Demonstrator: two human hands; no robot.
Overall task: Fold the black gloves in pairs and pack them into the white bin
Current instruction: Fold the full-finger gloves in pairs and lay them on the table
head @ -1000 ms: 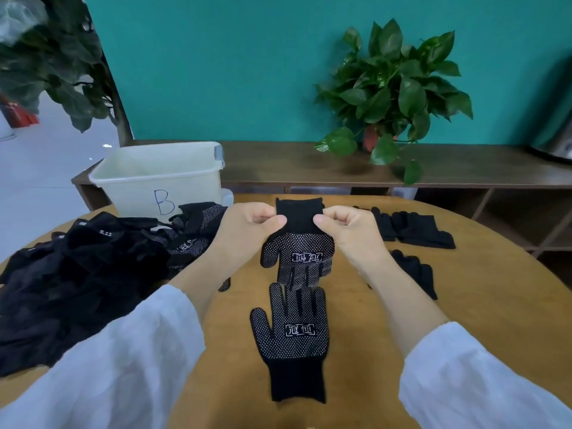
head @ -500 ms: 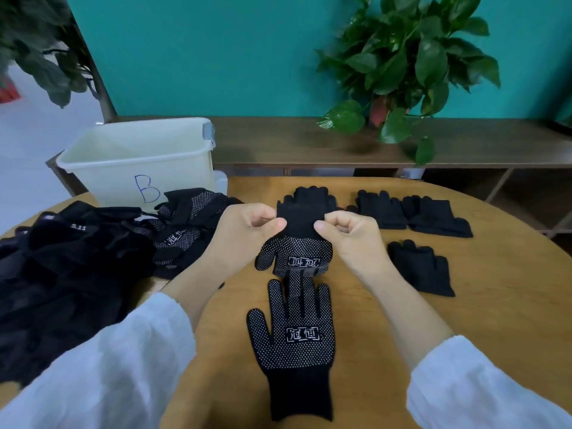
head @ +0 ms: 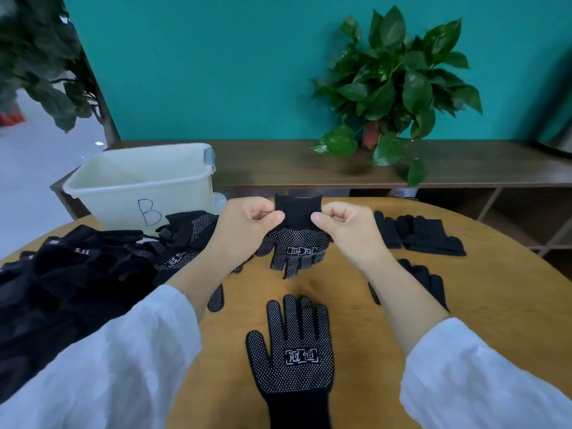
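Fingers (head: 272, 215) of both hands pinched the cuff of a black dotted glove (head: 295, 243), the left hand (head: 247, 226) gripping its left edge and the right hand (head: 346, 226) its right edge, so that the glove hung cuff-up with its fingertips pointing down above the round wooden worktop (head: 495, 305). A second dotted glove (head: 292, 360) lay flat on the worktop nearer the person, palm side up, fingertips pointing away and cuff at the lower edge of the view. A heap of loose black gloves (head: 77, 289) covered the worktop's left side, reaching to the foot of the white bin (head: 139, 187), which stood at the far left edge with a blue letter B on its wall. Folded glove pairs (head: 421, 232) lay at the far right, with another folded pair (head: 430, 280) just beside the right forearm. White sleeves (head: 123, 366) covered both forearms. A potted plant (head: 390, 88) stood on the shelf behind, against a teal wall.
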